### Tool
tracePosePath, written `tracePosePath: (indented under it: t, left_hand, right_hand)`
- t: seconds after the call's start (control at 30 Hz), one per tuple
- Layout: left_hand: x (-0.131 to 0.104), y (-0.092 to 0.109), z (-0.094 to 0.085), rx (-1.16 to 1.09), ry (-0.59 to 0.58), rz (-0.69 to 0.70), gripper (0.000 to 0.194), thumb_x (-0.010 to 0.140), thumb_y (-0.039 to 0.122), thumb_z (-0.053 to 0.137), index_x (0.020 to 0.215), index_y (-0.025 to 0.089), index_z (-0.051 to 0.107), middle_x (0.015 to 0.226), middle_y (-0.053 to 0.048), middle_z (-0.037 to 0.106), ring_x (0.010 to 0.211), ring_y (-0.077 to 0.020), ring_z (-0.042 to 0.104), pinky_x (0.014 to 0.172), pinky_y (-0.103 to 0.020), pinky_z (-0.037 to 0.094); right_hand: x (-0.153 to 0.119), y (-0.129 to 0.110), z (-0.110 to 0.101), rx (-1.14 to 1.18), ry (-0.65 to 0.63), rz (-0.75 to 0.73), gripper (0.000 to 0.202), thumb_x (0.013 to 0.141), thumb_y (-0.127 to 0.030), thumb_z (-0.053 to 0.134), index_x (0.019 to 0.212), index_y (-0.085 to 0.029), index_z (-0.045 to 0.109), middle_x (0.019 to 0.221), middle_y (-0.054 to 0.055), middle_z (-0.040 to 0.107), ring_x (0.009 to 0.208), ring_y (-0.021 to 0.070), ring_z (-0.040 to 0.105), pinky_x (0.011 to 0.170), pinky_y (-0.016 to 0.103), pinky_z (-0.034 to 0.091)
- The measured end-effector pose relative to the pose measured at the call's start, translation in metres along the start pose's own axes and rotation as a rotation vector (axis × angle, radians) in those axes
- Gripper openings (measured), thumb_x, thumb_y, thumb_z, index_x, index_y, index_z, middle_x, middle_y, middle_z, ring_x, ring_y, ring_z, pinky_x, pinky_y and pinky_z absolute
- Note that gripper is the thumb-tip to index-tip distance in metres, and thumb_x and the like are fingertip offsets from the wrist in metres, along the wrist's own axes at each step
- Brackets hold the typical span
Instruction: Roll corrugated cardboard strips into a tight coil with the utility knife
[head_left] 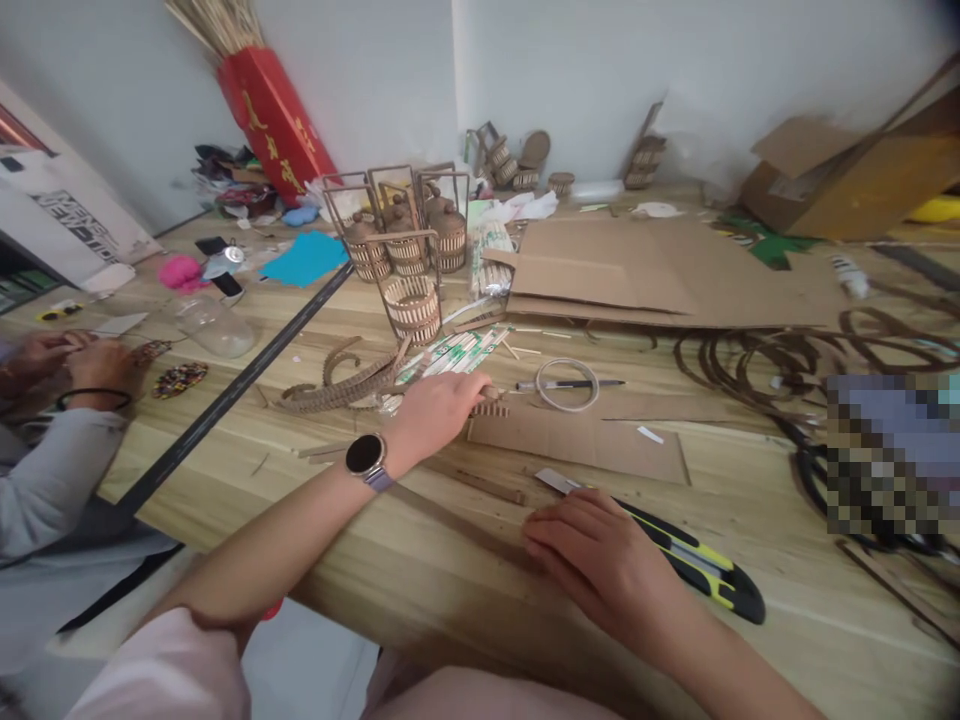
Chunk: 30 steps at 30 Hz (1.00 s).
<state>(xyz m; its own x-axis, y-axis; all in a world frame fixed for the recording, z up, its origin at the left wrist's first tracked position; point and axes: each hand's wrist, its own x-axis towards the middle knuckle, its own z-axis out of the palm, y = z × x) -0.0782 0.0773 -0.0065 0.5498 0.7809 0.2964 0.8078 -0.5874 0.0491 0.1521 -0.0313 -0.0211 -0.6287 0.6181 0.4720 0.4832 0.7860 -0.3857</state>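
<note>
My left hand (442, 410), with a watch (365, 455) on its wrist, reaches across the table. Its fingers are closed at a short notched brown strip (491, 409) that pokes out by the fingertips. Beside that hand lie white-and-green paper-wrapped sticks (469, 352) and a bundle of notched brown strips (349, 388). My right hand (589, 550) rests low on the table with its fingers curled together; whatever they hold, if anything, is hidden. A black-and-yellow box cutter (697, 565) lies against it, blade showing past the knuckles. A flat brown strip (480, 484) lies between my hands.
Small slatted baskets with handles (412, 308) stand behind my left hand. Further right are a clear ring (568, 385), a pen (604, 384), cardboard sheets (622, 265) and coiled brown strips (727, 375). Another person's hands (94, 370) work at the left, near a jar (214, 325).
</note>
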Motion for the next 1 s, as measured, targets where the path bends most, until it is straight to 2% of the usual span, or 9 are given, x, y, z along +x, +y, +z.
tracePosePath:
  t: [0.1, 0.17, 0.27, 0.37, 0.43, 0.57, 0.7, 0.87, 1.0]
  left_hand:
    - [0.006, 0.005, 0.007, -0.049, 0.041, 0.029, 0.016, 0.1, 0.021, 0.044, 0.108, 0.017, 0.058, 0.098, -0.008, 0.071, 0.089, -0.023, 0.065, 0.076, -0.033, 0.048]
    - [0.009, 0.006, 0.008, -0.082, 0.072, 0.034, 0.015, 0.099, 0.018, 0.044, 0.105, 0.016, 0.058, 0.097, -0.009, 0.069, 0.091, -0.0242, 0.063, 0.079, -0.036, 0.049]
    - [0.008, 0.007, 0.005, -0.138, 0.126, 0.015, 0.015, 0.098, 0.016, 0.042, 0.104, 0.016, 0.057, 0.1, -0.01, 0.066, 0.098, -0.0255, 0.06, 0.086, -0.04, 0.048]
    - [0.004, 0.012, -0.002, -0.204, 0.173, -0.028, 0.016, 0.099, 0.017, 0.04, 0.106, 0.016, 0.054, 0.105, -0.011, 0.065, 0.102, -0.0241, 0.058, 0.091, -0.04, 0.048]
    - [0.0, 0.018, -0.006, -0.243, 0.172, -0.061, 0.015, 0.1, 0.019, 0.039, 0.108, 0.017, 0.052, 0.105, -0.01, 0.065, 0.099, -0.0219, 0.06, 0.088, -0.036, 0.05]
    - [-0.008, 0.033, -0.01, -0.267, 0.098, -0.158, 0.016, 0.1, 0.02, 0.039, 0.113, 0.017, 0.048, 0.095, -0.007, 0.067, 0.084, -0.0194, 0.065, 0.072, -0.03, 0.052]
    - [-0.013, 0.039, -0.008, -0.205, -0.029, -0.285, 0.011, 0.097, 0.016, 0.043, 0.105, 0.016, 0.051, 0.084, -0.008, 0.069, 0.072, -0.0237, 0.067, 0.061, -0.032, 0.05]
    - [-0.013, 0.034, -0.007, -0.174, -0.115, -0.388, 0.012, 0.096, 0.015, 0.044, 0.106, 0.014, 0.051, 0.082, -0.01, 0.07, 0.075, -0.0277, 0.07, 0.062, -0.034, 0.05]
    - [-0.014, 0.037, -0.016, -0.204, -0.119, -0.418, 0.013, 0.097, 0.017, 0.044, 0.109, 0.016, 0.049, 0.086, -0.009, 0.071, 0.078, -0.0268, 0.071, 0.067, -0.035, 0.052]
  right_hand:
    - [-0.008, 0.008, -0.004, -0.162, -0.039, 0.06, 0.017, 0.097, -0.022, 0.051, 0.106, -0.021, 0.065, 0.1, 0.007, 0.074, 0.088, 0.0211, 0.068, 0.078, 0.036, 0.049]
    - [-0.02, 0.015, -0.008, -0.331, -0.063, 0.122, 0.024, 0.095, -0.029, 0.053, 0.115, -0.021, 0.062, 0.107, 0.01, 0.072, 0.093, 0.026, 0.067, 0.077, 0.04, 0.05]
    - [-0.043, 0.028, -0.013, -0.53, -0.056, 0.249, 0.029, 0.092, -0.036, 0.055, 0.115, -0.02, 0.061, 0.103, 0.012, 0.072, 0.091, 0.0311, 0.067, 0.074, 0.044, 0.05]
    - [-0.062, 0.042, -0.015, -0.52, -0.093, 0.338, 0.03, 0.093, -0.035, 0.052, 0.118, -0.021, 0.06, 0.099, 0.01, 0.073, 0.085, 0.0285, 0.068, 0.071, 0.041, 0.05]
    - [-0.067, 0.051, -0.016, -0.482, -0.126, 0.369, 0.03, 0.093, -0.032, 0.05, 0.119, -0.021, 0.06, 0.102, 0.01, 0.072, 0.088, 0.0278, 0.068, 0.073, 0.04, 0.051]
    - [-0.06, 0.059, -0.019, -0.539, -0.116, 0.376, 0.031, 0.094, -0.033, 0.049, 0.118, -0.019, 0.062, 0.107, 0.011, 0.072, 0.093, 0.0299, 0.067, 0.075, 0.042, 0.05]
    - [-0.049, 0.054, -0.02, -0.545, -0.057, 0.299, 0.035, 0.098, -0.043, 0.044, 0.114, -0.019, 0.064, 0.108, 0.01, 0.073, 0.094, 0.0281, 0.068, 0.079, 0.042, 0.049]
    - [-0.046, 0.049, -0.019, -0.51, -0.018, 0.288, 0.038, 0.099, -0.044, 0.041, 0.108, -0.019, 0.068, 0.108, 0.01, 0.073, 0.095, 0.0266, 0.068, 0.081, 0.042, 0.049]
    - [-0.044, 0.046, -0.024, -0.473, 0.013, 0.293, 0.035, 0.099, -0.043, 0.043, 0.107, -0.02, 0.069, 0.107, 0.01, 0.074, 0.094, 0.026, 0.069, 0.08, 0.042, 0.05]
